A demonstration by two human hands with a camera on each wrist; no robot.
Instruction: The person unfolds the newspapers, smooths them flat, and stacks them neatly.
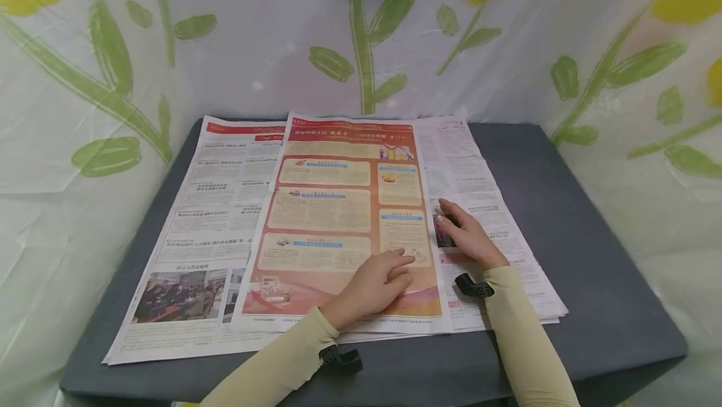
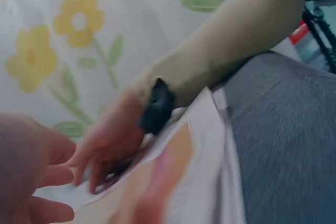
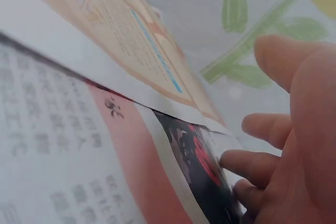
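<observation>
An orange-red printed newspaper page point(image 1: 321, 212) lies on top of a wider spread of newspaper point(image 1: 214, 206). My left hand point(image 1: 375, 285) is over the lower right part of the orange page, fingers extended to the right. To the right, my right hand point(image 1: 470, 234) is close over the spread beside the page's right edge, its fingers loosely bent toward that edge. In the right wrist view, the right-hand fingers point(image 3: 257, 166) are apart with nothing between them, near a dark photo point(image 3: 194, 166). Neither hand grips the paper.
The newspapers cover much of a dark grey table point(image 1: 592, 269). White sheeting point(image 1: 254, 37) with yellow flowers stands behind and at both sides. Each wrist wears a black band, the right one point(image 1: 474, 286) just above the paper.
</observation>
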